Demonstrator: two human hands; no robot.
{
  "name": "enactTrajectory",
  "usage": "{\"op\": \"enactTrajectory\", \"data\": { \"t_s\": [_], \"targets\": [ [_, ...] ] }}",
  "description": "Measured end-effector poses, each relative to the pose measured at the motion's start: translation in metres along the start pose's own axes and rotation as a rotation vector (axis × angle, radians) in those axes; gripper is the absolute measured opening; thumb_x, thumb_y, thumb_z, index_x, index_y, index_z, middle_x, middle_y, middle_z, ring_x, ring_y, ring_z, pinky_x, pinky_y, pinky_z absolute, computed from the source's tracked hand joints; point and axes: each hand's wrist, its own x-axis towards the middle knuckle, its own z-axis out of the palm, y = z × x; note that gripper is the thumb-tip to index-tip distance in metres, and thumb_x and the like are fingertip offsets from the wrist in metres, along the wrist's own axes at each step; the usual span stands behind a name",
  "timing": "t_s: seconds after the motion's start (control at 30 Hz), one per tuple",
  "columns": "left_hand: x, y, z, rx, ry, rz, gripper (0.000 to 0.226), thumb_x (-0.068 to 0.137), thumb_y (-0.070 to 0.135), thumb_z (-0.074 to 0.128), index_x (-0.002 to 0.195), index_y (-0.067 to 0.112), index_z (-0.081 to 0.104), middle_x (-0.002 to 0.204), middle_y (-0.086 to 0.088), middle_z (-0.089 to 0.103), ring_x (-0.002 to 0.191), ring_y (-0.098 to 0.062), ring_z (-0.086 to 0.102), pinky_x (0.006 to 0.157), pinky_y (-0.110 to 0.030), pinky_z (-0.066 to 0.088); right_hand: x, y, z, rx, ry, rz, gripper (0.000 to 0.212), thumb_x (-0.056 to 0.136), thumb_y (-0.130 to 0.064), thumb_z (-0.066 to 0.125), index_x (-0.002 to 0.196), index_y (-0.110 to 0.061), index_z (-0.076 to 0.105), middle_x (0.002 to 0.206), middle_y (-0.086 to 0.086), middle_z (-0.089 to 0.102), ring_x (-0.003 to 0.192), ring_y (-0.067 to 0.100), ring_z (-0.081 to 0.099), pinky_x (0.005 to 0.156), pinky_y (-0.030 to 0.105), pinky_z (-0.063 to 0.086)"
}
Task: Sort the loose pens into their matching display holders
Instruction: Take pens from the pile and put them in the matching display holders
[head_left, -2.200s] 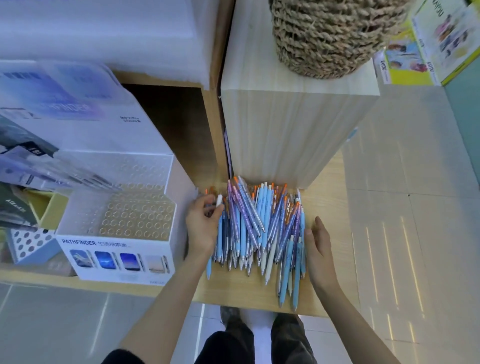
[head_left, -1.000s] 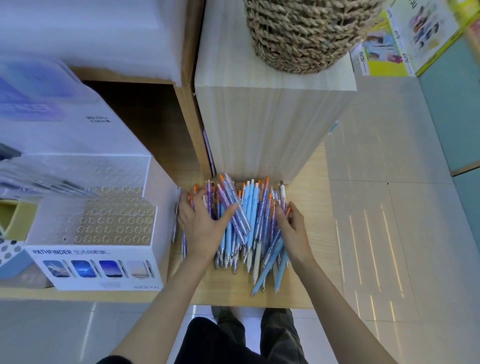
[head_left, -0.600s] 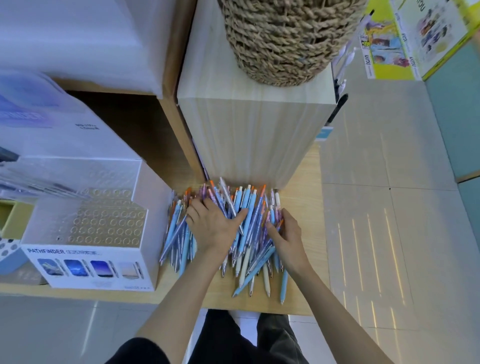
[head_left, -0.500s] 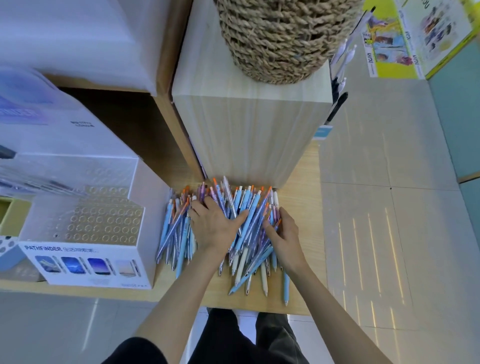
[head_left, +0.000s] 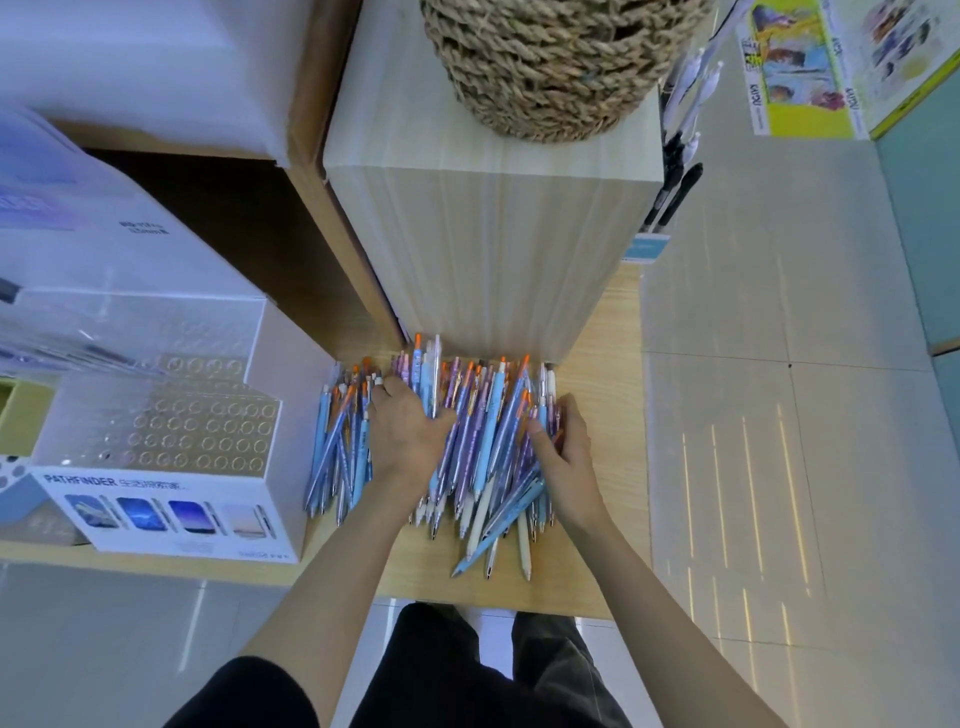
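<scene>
the loose pens (head_left: 488, 415) lie heaped mid-frame on the bench (head_left: 597, 571). the left hand (head_left: 408, 431) rests flat on the heap's left part, fingers relaxed. the right hand (head_left: 566, 457) touches its right edge; whether it grips any, i cannot tell. the white display holder (head_left: 171, 436) stands lower left.
</scene>
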Motion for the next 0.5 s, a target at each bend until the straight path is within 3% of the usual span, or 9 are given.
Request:
{"op": "enactTrajectory", "data": {
  "t_s": [0.1, 0.17, 0.23, 0.27, 0.33, 0.4, 0.5],
  "targets": [
    [0.003, -0.002, -0.003, -0.032, 0.005, -0.028, 0.068, 0.086, 0.025, 0.068, 0.136, -0.005, 0.034, 0.125, -0.023, 0.053, 0.109, -0.036, 0.057, 0.088, -0.043, 0.051, 0.000, 0.000, -0.013, 0.083, 0.054, 0.042, 0.077, 0.091, -0.048, 0.055, 0.152, -0.026, 0.013, 0.157, -0.003, 0.022, 0.142, 0.014, 0.023, 0.116, 0.041, 0.025],
    [0.004, -0.002, -0.005, -0.052, 0.005, -0.045, 0.061, 0.086, 0.023, 0.069, 0.130, -0.007, 0.040, 0.112, -0.021, 0.058, 0.091, -0.030, 0.060, 0.069, -0.036, 0.052, -0.003, 0.004, -0.024, -0.040, 0.160, 0.035, 0.068, 0.094, -0.039, 0.057, 0.150, -0.022, 0.022, 0.154, -0.001, 0.027, 0.140, 0.015, 0.027, 0.114, 0.042, 0.029],
    [0.004, -0.003, -0.008, -0.097, 0.009, -0.061, 0.044, 0.085, 0.020, 0.069, 0.115, -0.006, 0.049, 0.091, -0.014, 0.057, 0.068, -0.020, 0.053, 0.048, -0.024, 0.038, -0.011, 0.010, -0.032, -0.260, 0.269, 0.063, 0.060, 0.094, -0.040, 0.055, 0.145, -0.016, 0.034, 0.147, 0.005, 0.035, 0.134, 0.020, 0.036, 0.109, 0.042, 0.036],
    [0.005, -0.004, -0.009, -0.126, 0.010, -0.081, 0.036, 0.084, 0.019, 0.069, 0.106, -0.004, 0.051, 0.085, -0.012, 0.056, 0.064, -0.019, 0.051, 0.045, -0.022, 0.033, -0.018, 0.014, -0.033, -0.375, 0.297, 0.094, 0.058, 0.093, -0.044, 0.054, 0.141, -0.014, 0.039, 0.142, 0.007, 0.038, 0.129, 0.023, 0.041, 0.103, 0.041, 0.040],
    [0.008, -0.007, -0.010, -0.185, -0.001, -0.121, 0.029, 0.084, 0.018, 0.070, 0.097, -0.001, 0.052, 0.083, -0.012, 0.056, 0.071, -0.023, 0.055, 0.050, -0.027, 0.039, -0.034, 0.023, -0.030, -0.578, 0.292, 0.148, 0.054, 0.092, -0.047, 0.053, 0.131, -0.011, 0.044, 0.130, 0.009, 0.042, 0.115, 0.026, 0.048, 0.083, 0.037, 0.045],
    [0.010, -0.010, -0.009, -0.216, -0.013, -0.124, 0.028, 0.083, 0.018, 0.070, 0.097, -0.001, 0.055, 0.088, -0.015, 0.059, 0.078, -0.026, 0.057, 0.061, -0.031, 0.044, -0.047, 0.031, -0.021, -0.708, 0.278, 0.141, 0.038, 0.091, -0.036, 0.056, 0.117, -0.009, 0.046, 0.115, 0.008, 0.044, 0.095, 0.026, 0.050, 0.065, 0.032, 0.041],
    [0.010, -0.013, -0.010, -0.242, 0.001, -0.097, 0.027, 0.083, 0.018, 0.069, 0.096, -0.003, 0.058, 0.089, -0.019, 0.061, 0.077, -0.029, 0.059, 0.064, -0.036, 0.047, -0.048, 0.035, -0.009, -0.691, 0.325, 0.065, 0.013, 0.092, -0.017, 0.055, 0.096, -0.011, 0.045, 0.099, 0.007, 0.049, 0.078, 0.022, 0.052, 0.056, 0.032, 0.041]
  ]
}}
